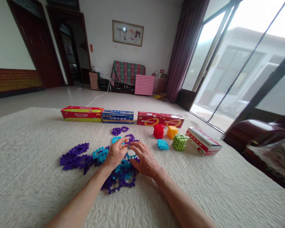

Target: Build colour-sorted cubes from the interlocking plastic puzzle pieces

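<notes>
Over a loose pile of purple and light-blue interlocking plastic pieces, both my hands come together. My left hand (116,153) has its fingers closed at the left end of a purple notched piece (134,141). On the right side of that piece, my right hand (146,160) is curled, with its fingertips on it. A light-blue open-framed piece (131,153) shows between the hands; whether it is joined to the purple one I cannot tell. More purple pieces (74,158) lie to the left, and a light-blue piece (100,155) rests beside my left wrist.
Beyond the hands are a red block stack (159,131), a yellow one (172,132), a green one (180,142) and a light-blue one (162,144). Along the back stand a red-yellow box (82,114), a blue box (118,117) and red boxes (149,119). A white-red box (203,142) sits right.
</notes>
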Tool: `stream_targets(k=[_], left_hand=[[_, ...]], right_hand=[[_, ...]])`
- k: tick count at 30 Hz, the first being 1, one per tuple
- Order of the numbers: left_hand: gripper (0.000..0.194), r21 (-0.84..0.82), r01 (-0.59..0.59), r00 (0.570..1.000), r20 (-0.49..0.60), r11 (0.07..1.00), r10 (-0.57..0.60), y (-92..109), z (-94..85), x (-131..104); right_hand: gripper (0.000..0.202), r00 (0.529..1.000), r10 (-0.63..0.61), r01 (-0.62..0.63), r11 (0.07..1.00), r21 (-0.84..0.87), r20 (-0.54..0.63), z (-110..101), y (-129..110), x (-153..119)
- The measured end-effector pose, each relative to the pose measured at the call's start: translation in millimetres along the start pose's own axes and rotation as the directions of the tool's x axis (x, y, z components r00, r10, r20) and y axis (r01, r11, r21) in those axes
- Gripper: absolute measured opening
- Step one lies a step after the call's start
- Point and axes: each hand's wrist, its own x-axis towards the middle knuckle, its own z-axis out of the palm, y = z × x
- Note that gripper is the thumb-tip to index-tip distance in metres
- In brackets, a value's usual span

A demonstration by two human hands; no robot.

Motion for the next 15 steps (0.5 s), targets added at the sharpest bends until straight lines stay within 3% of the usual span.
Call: stream_targets(k=[4,8,15], left_hand=[[0.046,0.045,-0.032,0.999,-0.012,0.998,0.033,-0.6,-0.5,-0.9],[0.039,0.236,-0.139,0.990,0.000,0.962,0.143,-1.5,-1.1,-6.3],[0.032,0.372,-0.226,0.972,0.021,0.900,0.236,-3.4,-0.4,-9.0]], right_hand=[[0.047,1.000,0.012,-0.011,1.000,0.026,-0.029,2.7,1.2,-2.5],[0.049,0.980,0.121,-0.121,0.993,0.008,-0.157,1.5,16.8,-8.8],[0.046,0.810,0.365,-0.477,0.865,-0.153,-0.459,-10.6,67.0,-23.2]])
